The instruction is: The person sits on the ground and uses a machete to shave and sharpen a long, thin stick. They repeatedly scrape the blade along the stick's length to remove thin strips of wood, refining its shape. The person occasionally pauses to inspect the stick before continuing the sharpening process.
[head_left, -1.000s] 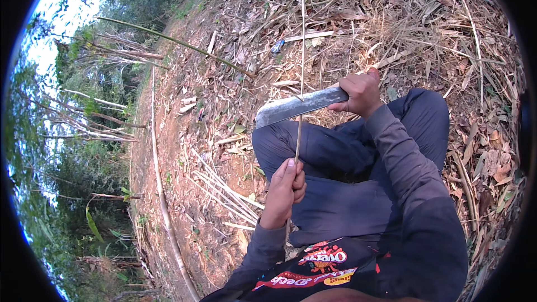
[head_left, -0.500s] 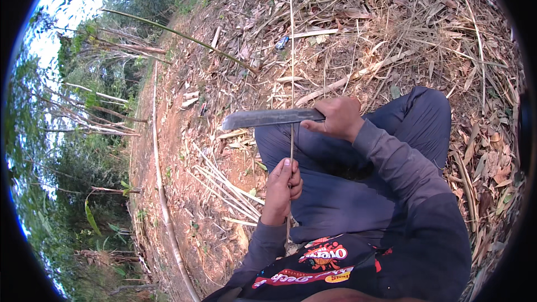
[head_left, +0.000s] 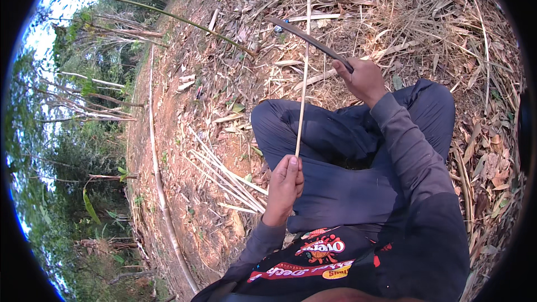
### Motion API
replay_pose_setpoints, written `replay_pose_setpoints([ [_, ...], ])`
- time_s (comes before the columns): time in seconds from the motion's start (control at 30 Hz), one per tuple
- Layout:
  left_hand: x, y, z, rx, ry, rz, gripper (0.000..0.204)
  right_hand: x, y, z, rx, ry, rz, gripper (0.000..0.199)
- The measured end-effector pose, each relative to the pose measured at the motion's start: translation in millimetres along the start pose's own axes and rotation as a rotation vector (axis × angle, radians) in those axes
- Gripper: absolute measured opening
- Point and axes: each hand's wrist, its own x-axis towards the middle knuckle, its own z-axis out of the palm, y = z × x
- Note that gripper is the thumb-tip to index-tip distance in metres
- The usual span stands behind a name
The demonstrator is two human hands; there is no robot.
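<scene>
My left hand is closed round the lower end of a long, pale, thin bamboo strip, thumb on top. The strip rises away from me over my folded legs, its far end above the littered ground. My right hand grips a machete by its handle, which the fingers hide. The dark blade slants up and left from the fist, seen nearly edge-on, and crosses the strip in view towards its far end. Whether blade and strip touch I cannot tell.
Several cut pale strips lie in a loose pile left of my knee. Beyond them a long pole lies on the ground. A thin green stalk slants at the upper left. Dry leaves and shavings cover the ground ahead and right.
My right hand has moved away and slightly right, and the machete has turned from broadside to nearly edge-on, its tip now farther out. The strip leans more to the right; my left hand has barely moved.
</scene>
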Motion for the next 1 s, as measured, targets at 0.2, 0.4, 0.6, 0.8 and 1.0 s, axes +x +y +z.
replay_pose_setpoints([
  [0.2,27,19,-4,-0.02,0.058,0.029,0.026,-51,-88,20,0.032,0.052,-0.675,0.065],
  [0.4,11,22,4,-0.029,0.05,0.041,0.028,-33,-48,14,-0.094,0.219,-0.62,0.063],
  [0.6,-21,-2,-13,-0.032,-0.055,-0.101,0.027,8,16,-2,-0.063,0.1,0.115,0.072],
  [0.8,2,13,-15,-0.037,-0.013,-0.022,0.027,-33,-66,20,-0.06,0.172,-0.635,0.064],
  [1.0,-65,0,-76,0.053,0.029,-0.139,0.027,39,89,13,-0.065,0.224,0.637,0.085],
])
